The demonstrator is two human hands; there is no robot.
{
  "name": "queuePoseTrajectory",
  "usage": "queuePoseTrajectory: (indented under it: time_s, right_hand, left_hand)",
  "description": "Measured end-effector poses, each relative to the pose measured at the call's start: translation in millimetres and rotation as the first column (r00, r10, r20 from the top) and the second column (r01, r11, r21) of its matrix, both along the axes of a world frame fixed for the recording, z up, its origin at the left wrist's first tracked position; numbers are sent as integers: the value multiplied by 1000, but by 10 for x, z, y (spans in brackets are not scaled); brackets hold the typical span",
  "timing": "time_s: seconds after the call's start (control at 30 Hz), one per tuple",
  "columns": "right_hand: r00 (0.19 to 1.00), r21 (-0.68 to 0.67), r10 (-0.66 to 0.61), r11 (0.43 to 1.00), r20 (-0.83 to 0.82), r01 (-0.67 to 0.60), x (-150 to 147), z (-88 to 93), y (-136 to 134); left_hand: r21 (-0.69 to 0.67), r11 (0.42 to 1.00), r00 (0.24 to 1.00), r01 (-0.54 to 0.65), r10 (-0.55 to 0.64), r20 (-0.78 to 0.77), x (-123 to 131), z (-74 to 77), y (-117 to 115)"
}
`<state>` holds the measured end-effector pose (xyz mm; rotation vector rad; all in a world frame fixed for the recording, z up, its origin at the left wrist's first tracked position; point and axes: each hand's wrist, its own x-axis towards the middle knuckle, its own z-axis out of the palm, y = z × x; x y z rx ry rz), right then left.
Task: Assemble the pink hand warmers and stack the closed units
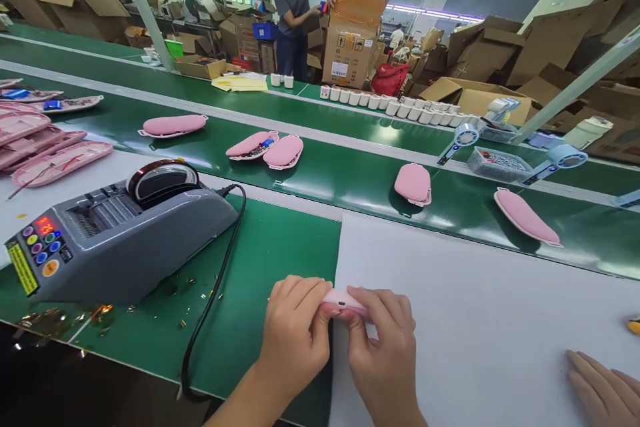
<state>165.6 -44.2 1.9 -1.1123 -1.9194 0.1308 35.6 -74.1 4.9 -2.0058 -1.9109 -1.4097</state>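
Both of my hands grip one pink plastic casing [345, 300] over the edge where the green mat [280, 233] meets the white sheet [470, 320]. My left hand [295, 320] closes round its left end, thumb against the near side. On the right end, my right hand [385, 333] is wrapped the same way, with both thumbs close together. A small dark slot shows on the casing's near edge; the rest of it is hidden by my fingers.
A grey tape dispenser [135, 233] stands at left, its black cable [220, 280] looping beside me. Pink casings [173, 125] lie along the green conveyor [340, 173]. Another person's hand [600, 387] rests at lower right. Cardboard boxes [350, 40] and people are behind.
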Motion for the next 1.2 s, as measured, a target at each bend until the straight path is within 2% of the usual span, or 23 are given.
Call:
queuePoseTrajectory:
  time_s: [0.2, 0.33, 0.43, 0.53, 0.6, 0.67, 0.73, 0.8, 0.87, 0.93, 1.0, 1.07, 1.13, 1.2]
  right_hand:
    - [988, -38, 134, 991, 70, -132, 112, 48, 10]
    - [976, -44, 213, 977, 49, -211, 206, 63, 23]
    - [979, -13, 199, 980, 37, -199, 224, 7, 8]
    - [992, 65, 127, 990, 28, -128, 162, -79, -17]
    - [999, 114, 47, 992, 26, -50, 99, -103, -11]
    - [1000, 105, 10, 994, 28, -12, 61, -71, 26]
    - [997, 8, 62, 998, 47, -62, 83, 22, 82]
    - [982, -161, 165, 976, 95, -149, 164, 155, 132]
    - [955, -355, 259, 914, 144, -195, 267, 282, 168]
    - [940, -500, 312, 841, 138, -206, 334, 368, 227]
    - [958, -568, 284, 796, 46, -209, 324, 415, 380]
    - [979, -587, 196, 786, -63, -195, 229, 456, 678]
    - [989, -606, 78, 783, -123, -137, 72, 509, 1105]
    - [985, -658, -38, 749, -168, -83, -107, 564, 1576]
  left_hand:
    - [-25, 993, 990, 119, -121, -78, -95, 61, -65]
    - [-33, 991, 979, 132, -135, -152, -151, 42, -135]
    - [-1, 996, 982, 93, -92, -168, -132, -21, -154]
    - [97, 995, 993, 5, 7, -122, -48, -85, -131]
    - [141, 988, 994, -62, 75, -85, 2, -88, -92]
    - [135, 988, 994, -79, 89, -66, -2, -45, -47]
    - [61, 998, 998, -19, 23, -59, -80, 32, -17]
    - [-71, 995, 996, 73, -76, -44, -221, 104, -10]
    - [-204, 969, 990, 137, -143, -14, -386, 134, -4]
    - [-292, 946, 990, 139, -139, 24, -523, 123, 40]
    - [-367, 923, 993, 112, -94, 64, -591, 117, 142]
    - [-360, 933, 998, 12, 14, 69, -577, 158, 285]
    - [-295, 952, 990, -79, 110, 90, -505, 237, 436]
    - [-291, 954, 978, -77, 129, 163, -418, 296, 565]
